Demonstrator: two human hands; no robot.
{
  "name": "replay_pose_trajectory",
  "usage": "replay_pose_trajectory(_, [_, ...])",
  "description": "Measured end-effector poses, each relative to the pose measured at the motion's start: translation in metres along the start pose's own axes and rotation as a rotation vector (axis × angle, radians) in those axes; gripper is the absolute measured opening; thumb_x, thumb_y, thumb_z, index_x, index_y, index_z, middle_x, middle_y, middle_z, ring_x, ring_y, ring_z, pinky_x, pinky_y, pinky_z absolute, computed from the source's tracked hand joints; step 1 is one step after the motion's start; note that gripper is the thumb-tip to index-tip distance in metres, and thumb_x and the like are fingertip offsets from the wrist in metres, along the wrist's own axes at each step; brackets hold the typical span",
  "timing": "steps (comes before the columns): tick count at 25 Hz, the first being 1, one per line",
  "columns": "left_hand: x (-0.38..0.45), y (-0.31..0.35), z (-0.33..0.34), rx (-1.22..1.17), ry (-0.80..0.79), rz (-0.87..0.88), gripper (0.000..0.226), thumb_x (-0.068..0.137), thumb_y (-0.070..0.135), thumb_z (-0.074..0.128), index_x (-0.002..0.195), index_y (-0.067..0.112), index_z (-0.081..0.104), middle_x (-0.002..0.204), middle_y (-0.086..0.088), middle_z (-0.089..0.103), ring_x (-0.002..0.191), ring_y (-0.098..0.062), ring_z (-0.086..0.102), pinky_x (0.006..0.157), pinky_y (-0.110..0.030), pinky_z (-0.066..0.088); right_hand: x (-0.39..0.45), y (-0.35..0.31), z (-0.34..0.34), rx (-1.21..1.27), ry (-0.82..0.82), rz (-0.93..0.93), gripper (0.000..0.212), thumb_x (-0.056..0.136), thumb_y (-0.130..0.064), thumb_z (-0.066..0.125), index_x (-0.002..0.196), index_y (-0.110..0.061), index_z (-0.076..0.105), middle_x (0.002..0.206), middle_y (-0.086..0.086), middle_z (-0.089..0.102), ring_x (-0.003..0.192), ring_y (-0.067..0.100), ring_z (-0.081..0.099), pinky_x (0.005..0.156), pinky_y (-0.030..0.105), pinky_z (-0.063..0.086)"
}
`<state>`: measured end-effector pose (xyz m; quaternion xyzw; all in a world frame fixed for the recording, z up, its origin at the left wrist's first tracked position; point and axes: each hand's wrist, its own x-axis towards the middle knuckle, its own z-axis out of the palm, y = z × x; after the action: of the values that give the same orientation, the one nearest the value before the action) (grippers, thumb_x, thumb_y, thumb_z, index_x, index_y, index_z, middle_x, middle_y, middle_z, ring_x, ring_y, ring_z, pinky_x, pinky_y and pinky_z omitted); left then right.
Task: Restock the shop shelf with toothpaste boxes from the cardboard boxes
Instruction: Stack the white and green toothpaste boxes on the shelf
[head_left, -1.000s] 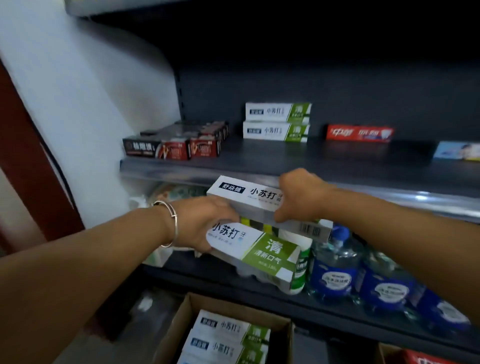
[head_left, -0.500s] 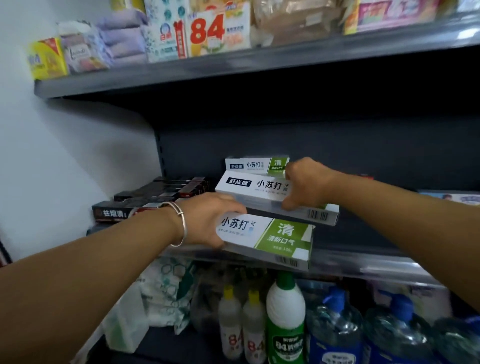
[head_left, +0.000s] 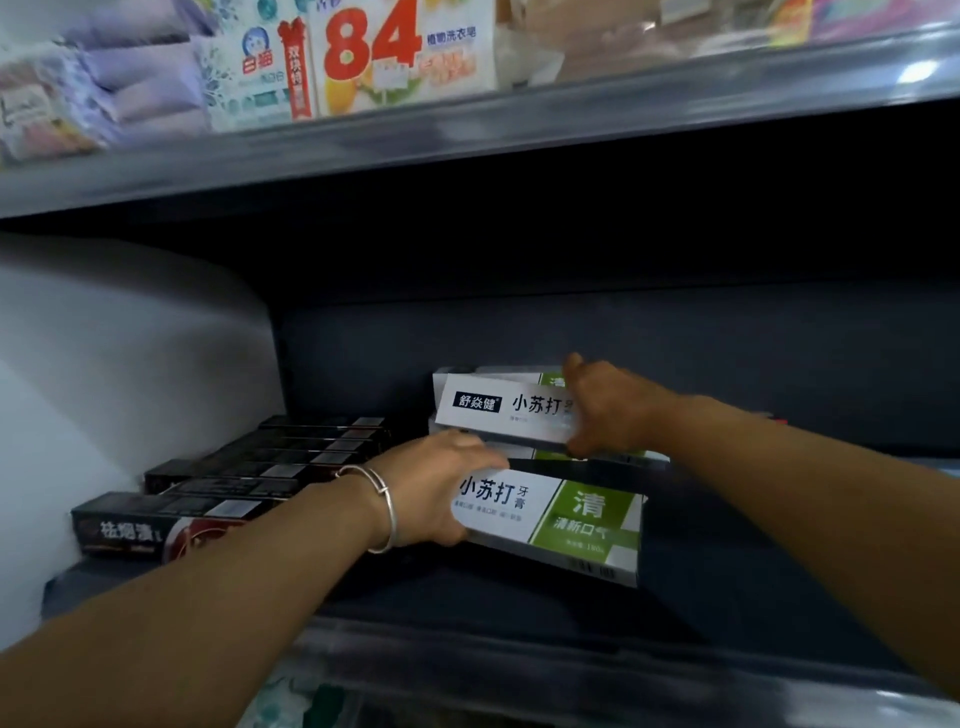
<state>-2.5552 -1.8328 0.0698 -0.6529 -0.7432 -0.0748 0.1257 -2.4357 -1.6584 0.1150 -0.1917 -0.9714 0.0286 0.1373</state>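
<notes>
Toothpaste boxes in white and green card, two of them, are held over the dark grey metal shelf (head_left: 727, 597), one in each hand. The nearer white-and-green toothpaste box (head_left: 550, 519) is gripped at its left end by the left hand (head_left: 431, 493), fingers wrapped over the top edge and thumb below; it is held just above the shelf surface, or perhaps touching it with its lower edge, which cannot be told. A thin silver bangle (head_left: 382, 506) is worn on the left wrist. The farther white-and-green toothpaste box (head_left: 504, 410) is grasped near its right part by the right hand (head_left: 602, 410), fingers curled over the top and down its front face, and it is held in front of a stack of like white-and-green boxes (head_left: 457, 375) already standing at the back of the shelf; whether it rests on that stack cannot be made out. To the left, rows of long black toothpaste boxes with red ends (head_left: 234, 478) are laid side by side on the same shelf, close to the white wall (head_left: 130, 364). On the upper shelf (head_left: 467, 135), a white pack printed with a large red 84 (head_left: 395, 52) and soft lilac packets (head_left: 140, 83) are seen, blurred.
</notes>
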Motion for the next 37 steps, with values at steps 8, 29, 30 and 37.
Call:
replay_pose_trajectory(8, [0.01,-0.033,0.017,-0.004,0.016,0.02,0.047,0.072,0.023,0.07,0.116,0.026,0.054,0.112,0.009,0.053,0.105,-0.006,0.045,0.092,-0.022,0.043,0.051,0.01,0.039,-0.132,-0.042,-0.093,0.072,0.069,-0.026,0.08,0.132,-0.016,0.046,0.132,0.007,0.048,0.12,0.023,0.048,0.096,0.033,0.048])
replay_pose_trajectory(29, [0.016,-0.07,0.039,0.011,0.002,0.05,0.057,0.074,0.025,0.068,0.126,0.031,0.045,0.121,0.013,0.045,0.113,-0.003,0.038,0.1,-0.022,0.039,0.109,0.0,0.101,-0.335,-0.029,-0.184,0.055,0.088,-0.029,0.062,0.139,-0.018,0.044,0.133,0.011,0.047,0.125,0.028,0.041,0.102,0.037,0.042])
replay_pose_trajectory(30, [0.017,-0.07,0.039,0.01,0.0,0.05,0.058,0.074,0.025,0.068,0.127,0.031,0.045,0.121,0.013,0.045,0.113,-0.003,0.038,0.1,-0.022,0.038,0.11,-0.001,0.102,-0.303,-0.048,-0.168,0.053,0.088,-0.027,0.062,0.138,-0.016,0.045,0.132,0.011,0.05,0.123,0.027,0.046,0.1,0.037,0.044])
replay_pose_trajectory(37, [0.017,-0.074,0.044,0.003,-0.012,0.043,0.071,0.078,0.027,0.067,0.141,0.028,0.035,0.135,0.007,0.042,0.125,-0.007,0.035,0.108,-0.021,0.032,0.113,0.002,0.101,-0.291,-0.037,-0.102,0.038,0.09,-0.013,0.059,0.127,-0.008,0.055,0.124,0.015,0.056,0.113,0.028,0.057,0.091,0.032,0.048])
